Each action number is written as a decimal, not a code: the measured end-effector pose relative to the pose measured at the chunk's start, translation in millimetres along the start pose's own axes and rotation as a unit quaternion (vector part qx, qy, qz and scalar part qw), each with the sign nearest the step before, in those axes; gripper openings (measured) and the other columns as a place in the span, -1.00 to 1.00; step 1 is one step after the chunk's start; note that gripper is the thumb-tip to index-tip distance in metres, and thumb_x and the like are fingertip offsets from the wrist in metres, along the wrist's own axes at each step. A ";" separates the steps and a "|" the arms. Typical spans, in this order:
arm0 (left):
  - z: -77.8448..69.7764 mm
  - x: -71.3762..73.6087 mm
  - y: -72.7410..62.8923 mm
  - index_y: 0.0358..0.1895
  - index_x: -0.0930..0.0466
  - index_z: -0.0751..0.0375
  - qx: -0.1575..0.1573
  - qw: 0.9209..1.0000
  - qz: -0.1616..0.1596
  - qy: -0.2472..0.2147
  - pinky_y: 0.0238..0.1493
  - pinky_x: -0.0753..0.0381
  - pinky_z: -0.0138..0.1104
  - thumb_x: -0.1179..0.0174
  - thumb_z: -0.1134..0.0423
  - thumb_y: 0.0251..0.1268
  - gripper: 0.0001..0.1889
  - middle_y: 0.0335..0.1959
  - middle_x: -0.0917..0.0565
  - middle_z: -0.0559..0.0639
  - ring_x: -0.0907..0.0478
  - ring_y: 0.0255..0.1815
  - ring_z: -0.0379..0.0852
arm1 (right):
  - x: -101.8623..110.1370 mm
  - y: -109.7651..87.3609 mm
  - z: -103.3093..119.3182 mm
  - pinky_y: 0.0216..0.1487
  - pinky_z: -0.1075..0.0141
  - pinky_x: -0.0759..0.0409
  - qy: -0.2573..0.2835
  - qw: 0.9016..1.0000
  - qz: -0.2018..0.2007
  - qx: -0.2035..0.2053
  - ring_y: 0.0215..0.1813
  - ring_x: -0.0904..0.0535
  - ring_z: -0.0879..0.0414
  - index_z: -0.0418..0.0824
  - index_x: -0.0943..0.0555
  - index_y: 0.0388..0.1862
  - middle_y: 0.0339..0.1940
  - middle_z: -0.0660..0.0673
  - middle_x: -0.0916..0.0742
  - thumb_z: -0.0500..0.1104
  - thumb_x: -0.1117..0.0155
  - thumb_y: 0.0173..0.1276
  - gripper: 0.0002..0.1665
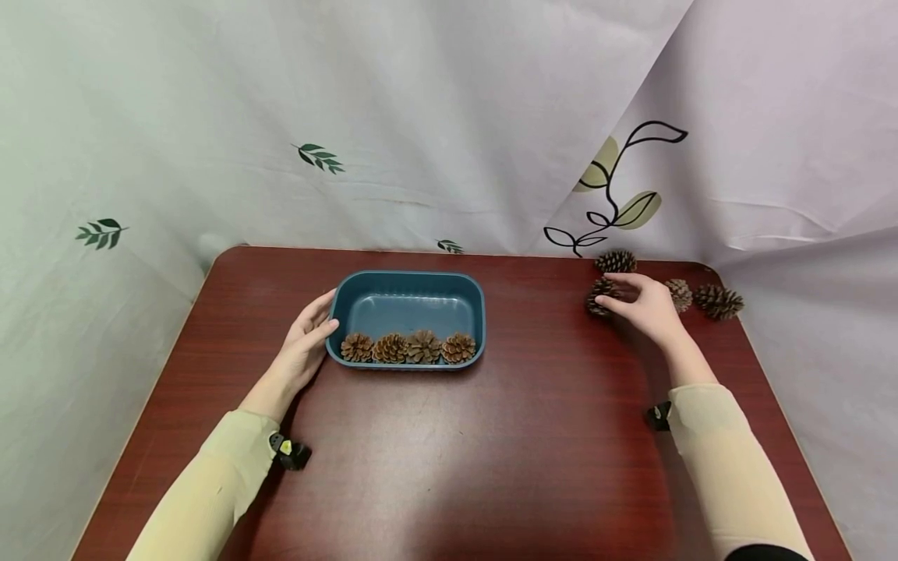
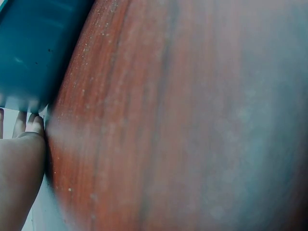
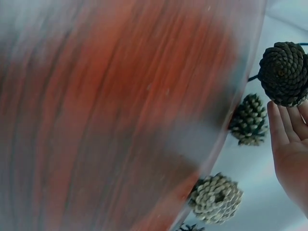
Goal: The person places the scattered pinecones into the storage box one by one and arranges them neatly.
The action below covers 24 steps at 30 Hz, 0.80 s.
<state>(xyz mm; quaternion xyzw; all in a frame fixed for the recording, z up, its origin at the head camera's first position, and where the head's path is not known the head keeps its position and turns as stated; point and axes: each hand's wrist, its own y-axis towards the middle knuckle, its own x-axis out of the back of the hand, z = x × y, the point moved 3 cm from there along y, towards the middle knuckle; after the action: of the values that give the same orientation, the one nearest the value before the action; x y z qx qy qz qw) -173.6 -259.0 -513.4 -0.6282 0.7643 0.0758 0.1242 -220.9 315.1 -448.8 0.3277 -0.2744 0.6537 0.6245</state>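
With the far edge of the wood-grain table (image 1: 449, 467) as twelve o'clock, the left hand (image 1: 306, 343) is at nine o'clock of the blue rectangular tray (image 1: 407, 312), its thumb over the rim and its fingers against the outer wall, gripping it. The tray lies toward eleven o'clock on the table. Along its six o'clock wall sit four opened brown pine cones (image 1: 390, 348), side by side.

Toward two o'clock, the right hand (image 1: 641, 306) holds a darker pine cone (image 1: 599, 298) between thumb and fingers; I cannot tell whether this cone touches the table. Just off it, at one o'clock, is another dark cone (image 1: 616, 261) by the far edge. Close by the hand's three o'clock side is a paler cone (image 1: 678, 295), and beyond that, by the right edge, the rightmost cone (image 1: 719, 301).
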 end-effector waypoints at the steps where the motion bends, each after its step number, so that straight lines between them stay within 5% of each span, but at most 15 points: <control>1: -0.1 0.0 0.0 0.72 -0.08 0.17 0.000 1.000 0.000 0.001 0.28 -0.54 -0.52 0.01 0.43 0.68 -0.35 0.43 -0.48 -0.34 -0.48 0.40 -0.40 | -1.3 0.6 1.7 -0.12 0.79 -0.40 0.004 1.000 0.000 0.004 -0.07 -0.66 0.50 -0.30 -0.65 0.38 0.33 -0.42 -0.70 -0.06 -0.54 0.41 -0.37; 3: -0.2 0.0 0.0 0.72 -0.08 0.17 0.000 1.000 -0.001 0.001 0.28 -0.53 -0.52 0.01 0.43 0.68 -0.35 0.43 -0.47 -0.33 -0.48 0.40 -0.40 | -3.6 1.4 5.4 -0.11 0.80 -0.40 0.012 1.000 -0.001 0.010 -0.10 -0.49 0.69 -0.30 -0.65 0.38 0.33 -0.40 -0.70 -0.07 -0.54 0.41 -0.36; 5: -0.2 0.0 0.0 0.72 -0.08 0.17 0.000 1.000 0.000 0.001 0.28 -0.53 -0.52 0.01 0.43 0.68 -0.35 0.43 -0.47 -0.33 -0.47 0.40 -0.40 | -5.8 2.0 9.6 -0.10 0.80 -0.41 0.017 1.000 -0.002 0.017 -0.09 -0.50 0.68 -0.30 -0.64 0.39 0.34 -0.40 -0.70 -0.09 -0.54 0.41 -0.36; 11: 0.1 -0.3 -0.2 0.72 -0.07 0.17 0.001 1.000 0.002 0.002 0.29 -0.54 -0.51 0.01 0.43 0.69 -0.35 0.44 -0.47 -0.32 -0.47 0.42 -0.39 | -13.2 2.6 22.9 -0.04 0.79 -0.40 0.023 0.999 -0.008 0.032 0.17 -0.75 -0.11 -0.28 -0.64 0.39 0.36 -0.33 -0.70 -0.14 -0.54 0.40 -0.38; 15: 0.4 0.0 -0.2 0.72 -0.07 0.17 0.002 1.000 0.002 0.002 0.29 -0.54 -0.50 0.02 0.42 0.69 -0.35 0.44 -0.47 -0.33 -0.47 0.42 -0.39 | -18.4 3.0 32.5 0.01 0.75 -0.44 0.033 0.998 -0.011 0.043 0.23 -0.72 -0.29 -0.28 -0.65 0.39 0.35 -0.32 -0.71 -0.15 -0.55 0.39 -0.38; 19: 0.5 0.3 -0.2 0.73 -0.06 0.17 0.004 1.000 0.000 0.005 0.30 -0.53 -0.51 0.01 0.41 0.69 -0.35 0.44 -0.46 -0.34 -0.46 0.42 -0.40 | -22.6 2.7 42.8 0.02 0.75 -0.46 0.045 0.998 -0.011 0.050 0.20 -0.74 -0.19 -0.28 -0.66 0.37 0.33 -0.32 -0.72 -0.14 -0.57 0.38 -0.38; 24: 0.7 0.6 0.2 0.72 -0.06 0.17 0.003 1.000 -0.001 0.004 0.29 -0.53 -0.51 0.00 0.41 0.69 -0.34 0.44 -0.46 -0.34 -0.46 0.42 -0.40 | -28.7 3.3 54.8 0.03 0.78 -0.46 0.077 0.995 -0.009 0.062 0.06 -0.67 0.42 -0.29 -0.67 0.35 0.30 -0.30 -0.74 -0.18 -0.59 0.35 -0.39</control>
<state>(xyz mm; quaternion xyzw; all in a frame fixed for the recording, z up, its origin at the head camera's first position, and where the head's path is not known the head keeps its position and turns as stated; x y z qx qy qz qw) -173.8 -259.4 -514.2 -0.6290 0.7643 0.0709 0.1237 -219.4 254.5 -436.0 0.3166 -0.1813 0.6874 0.6280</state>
